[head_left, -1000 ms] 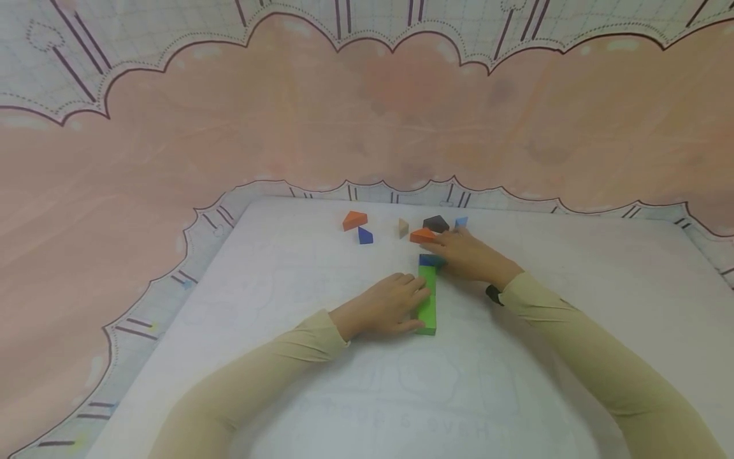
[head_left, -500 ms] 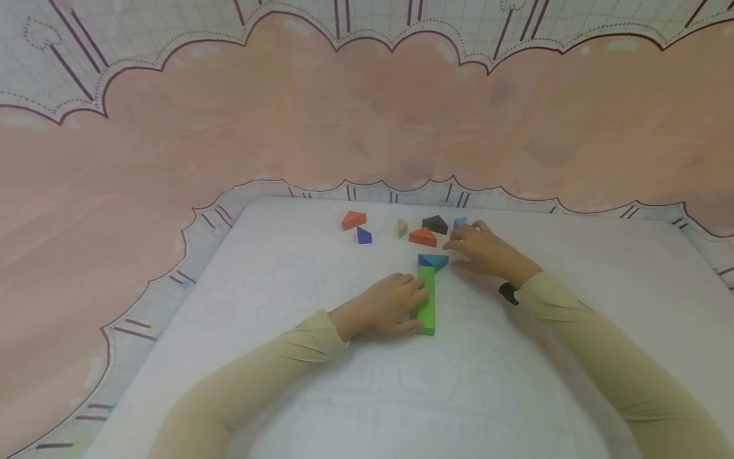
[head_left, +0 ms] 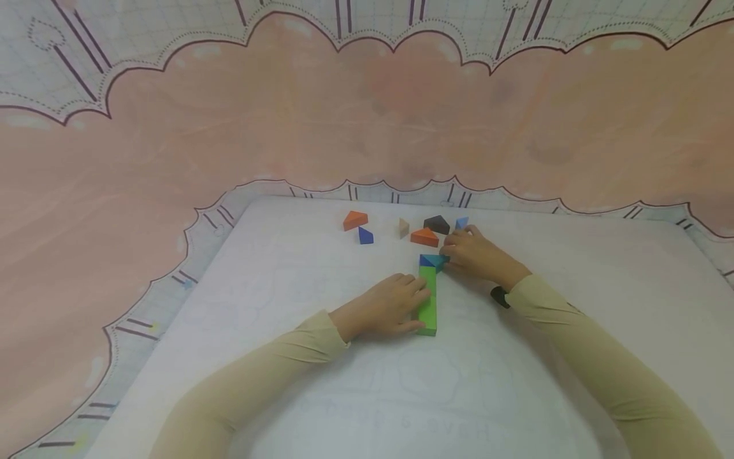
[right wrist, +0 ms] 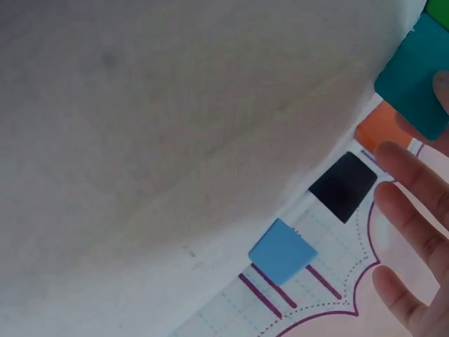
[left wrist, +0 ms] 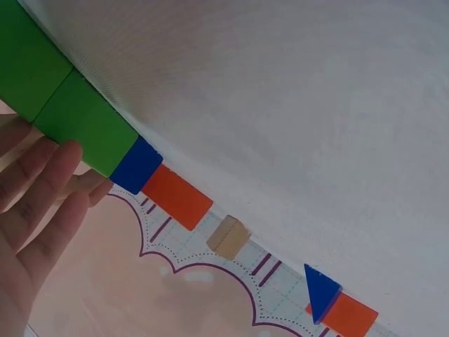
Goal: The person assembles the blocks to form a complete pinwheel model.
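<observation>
Two green blocks lie end to end in a column in the head view. My left hand rests against their left side, fingers extended; the left wrist view shows those fingers along the green side. At the column's far end sits a small blue triangular block, with a teal triangular block beside it on the right. My right hand pinches the teal block's right tip between thumb and index finger. In the right wrist view the thumb lies on the teal face and the other fingers are spread.
Beyond the column lie an orange triangle, a black block, a light blue block and a tan block. Further left are another orange triangle and a blue block. All sit on a white table.
My right hand drew back to the right, uncovering the teal block, then came back left onto its right tip. The left hand and the green blocks stay in place.
</observation>
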`<act>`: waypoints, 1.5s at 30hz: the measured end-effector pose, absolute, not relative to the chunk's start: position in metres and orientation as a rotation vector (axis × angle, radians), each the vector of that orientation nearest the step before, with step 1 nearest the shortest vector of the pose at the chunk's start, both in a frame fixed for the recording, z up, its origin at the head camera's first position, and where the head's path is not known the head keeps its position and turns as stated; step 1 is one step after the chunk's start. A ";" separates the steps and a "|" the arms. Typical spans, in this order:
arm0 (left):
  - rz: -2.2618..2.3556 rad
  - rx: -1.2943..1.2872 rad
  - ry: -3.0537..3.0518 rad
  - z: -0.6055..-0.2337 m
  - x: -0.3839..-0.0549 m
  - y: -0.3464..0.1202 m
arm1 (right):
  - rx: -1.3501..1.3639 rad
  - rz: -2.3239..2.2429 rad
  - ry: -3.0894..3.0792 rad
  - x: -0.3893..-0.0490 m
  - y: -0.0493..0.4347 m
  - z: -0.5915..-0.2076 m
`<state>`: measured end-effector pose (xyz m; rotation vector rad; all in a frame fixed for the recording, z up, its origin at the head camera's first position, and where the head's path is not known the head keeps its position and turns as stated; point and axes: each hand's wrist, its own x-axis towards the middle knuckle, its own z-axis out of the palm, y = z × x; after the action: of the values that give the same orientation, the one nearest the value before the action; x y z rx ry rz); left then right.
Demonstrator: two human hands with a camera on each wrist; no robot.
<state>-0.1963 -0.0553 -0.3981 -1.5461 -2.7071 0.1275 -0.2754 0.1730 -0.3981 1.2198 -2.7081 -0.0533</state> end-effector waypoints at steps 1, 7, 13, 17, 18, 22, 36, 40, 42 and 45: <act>0.131 -1.546 -2.706 -0.398 -0.196 -0.055 | 1.222 -0.052 -2.706 -0.275 0.173 -0.398; 0.136 -1.546 -2.696 -0.398 -0.196 -0.056 | 1.234 -0.040 -2.688 -0.275 0.171 -0.397; 0.119 -1.543 -2.698 -0.400 -0.196 -0.057 | 1.234 -0.018 -2.766 -0.276 0.172 -0.391; 0.106 -1.543 -2.703 -0.400 -0.196 -0.057 | 1.190 0.028 -2.825 -0.283 0.176 -0.378; 0.108 -1.542 -2.704 -0.400 -0.196 -0.057 | 1.187 0.041 -2.821 -0.285 0.177 -0.374; 0.107 -1.537 -2.712 -0.399 -0.196 -0.057 | 1.282 -0.035 -2.746 -0.296 0.174 -0.365; 0.093 -1.558 -2.668 -0.401 -0.196 -0.056 | 1.404 -0.334 -2.825 -0.342 0.147 -0.378; 0.100 -1.556 -2.657 -0.399 -0.194 -0.057 | 1.410 -0.336 -2.799 -0.352 0.149 -0.376; 0.106 -1.556 -2.664 -0.398 -0.194 -0.057 | 1.396 -0.333 -2.811 -0.356 0.149 -0.375; 0.108 -1.555 -2.678 -0.398 -0.195 -0.058 | 1.342 -0.312 -2.860 -0.361 0.146 -0.373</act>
<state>-0.1946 -0.0578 -0.3978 -1.5548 -2.6783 0.1084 -0.3613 0.1464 -0.3732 1.3420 -2.8595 -0.3124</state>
